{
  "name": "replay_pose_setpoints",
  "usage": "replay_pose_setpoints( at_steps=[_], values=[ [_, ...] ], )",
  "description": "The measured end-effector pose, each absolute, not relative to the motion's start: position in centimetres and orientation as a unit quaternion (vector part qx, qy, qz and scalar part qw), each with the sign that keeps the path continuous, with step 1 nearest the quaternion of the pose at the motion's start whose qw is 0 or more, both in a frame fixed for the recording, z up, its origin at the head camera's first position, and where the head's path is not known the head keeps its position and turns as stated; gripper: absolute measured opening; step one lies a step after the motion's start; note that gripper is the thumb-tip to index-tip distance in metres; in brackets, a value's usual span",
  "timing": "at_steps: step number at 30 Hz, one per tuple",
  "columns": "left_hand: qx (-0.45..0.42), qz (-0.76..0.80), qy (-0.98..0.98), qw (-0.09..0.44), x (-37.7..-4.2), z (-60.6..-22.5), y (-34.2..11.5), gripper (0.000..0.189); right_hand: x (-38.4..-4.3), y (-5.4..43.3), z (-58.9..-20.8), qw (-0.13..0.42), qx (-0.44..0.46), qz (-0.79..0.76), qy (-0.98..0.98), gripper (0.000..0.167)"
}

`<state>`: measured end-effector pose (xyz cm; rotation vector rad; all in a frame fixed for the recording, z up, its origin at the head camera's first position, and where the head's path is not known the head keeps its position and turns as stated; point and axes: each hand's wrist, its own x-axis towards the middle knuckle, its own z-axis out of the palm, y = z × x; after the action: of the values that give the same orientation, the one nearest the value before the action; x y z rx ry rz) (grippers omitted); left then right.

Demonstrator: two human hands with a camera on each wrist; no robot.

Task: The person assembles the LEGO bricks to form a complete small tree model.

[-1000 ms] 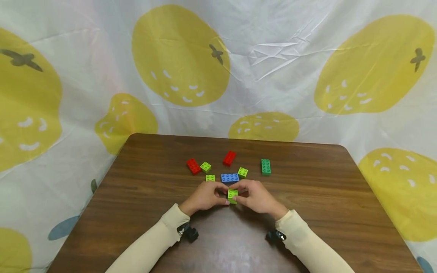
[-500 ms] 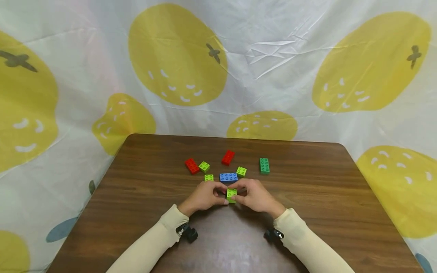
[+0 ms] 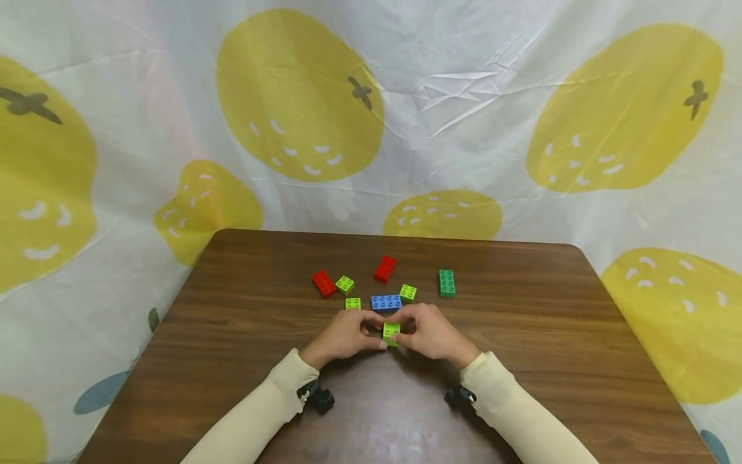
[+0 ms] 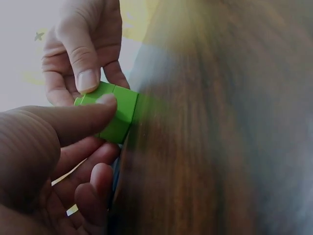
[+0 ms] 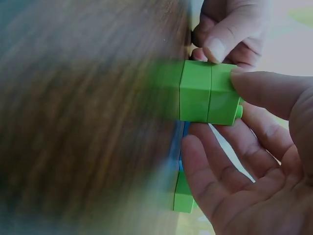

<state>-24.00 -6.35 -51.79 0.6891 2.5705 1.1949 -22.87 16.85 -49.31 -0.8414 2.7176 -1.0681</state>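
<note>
Two lime-green building bricks (image 3: 391, 332), one stacked on the other, stand on the wooden table between my hands. A seam runs between the stacked bricks (image 5: 195, 93) in the right wrist view, where their faces line up. My left hand (image 3: 346, 335) pinches the stack from the left, its thumb by the lower brick. From the right, my right hand (image 3: 430, 332) pinches the upper brick, thumb on the near side and fingers at the far side. The left wrist view shows both thumbs on the same side of the stack (image 4: 124, 110).
Just beyond my hands lie a blue brick (image 3: 386, 302) and lime-green bricks (image 3: 408, 293), one (image 3: 353, 303) partly behind my left hand. Another lime-green brick (image 3: 344, 285) sits beside a red brick (image 3: 323, 283). Farther back are a second red brick (image 3: 385, 269) and a green brick (image 3: 446, 283).
The head view has shifted slightly, so everything sits a little farther left in it. Both hands keep their hold on the stacked bricks.
</note>
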Motion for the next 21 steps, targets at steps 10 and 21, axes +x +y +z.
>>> replay_pose_setpoints(
  at_steps=[10, 21],
  values=[
    [0.228, 0.487, 0.833, 0.132, -23.89, -51.56, -6.85, 0.039, -23.24, 16.45, -48.62, 0.076, -0.258, -0.332, 0.904, 0.027],
    [0.230, 0.487, 0.831, 0.136, -23.88, -51.61, -6.42, 0.034, -23.81, 17.26, -49.13, 0.131, -0.239, -0.372, 0.887, 0.029]
  ],
)
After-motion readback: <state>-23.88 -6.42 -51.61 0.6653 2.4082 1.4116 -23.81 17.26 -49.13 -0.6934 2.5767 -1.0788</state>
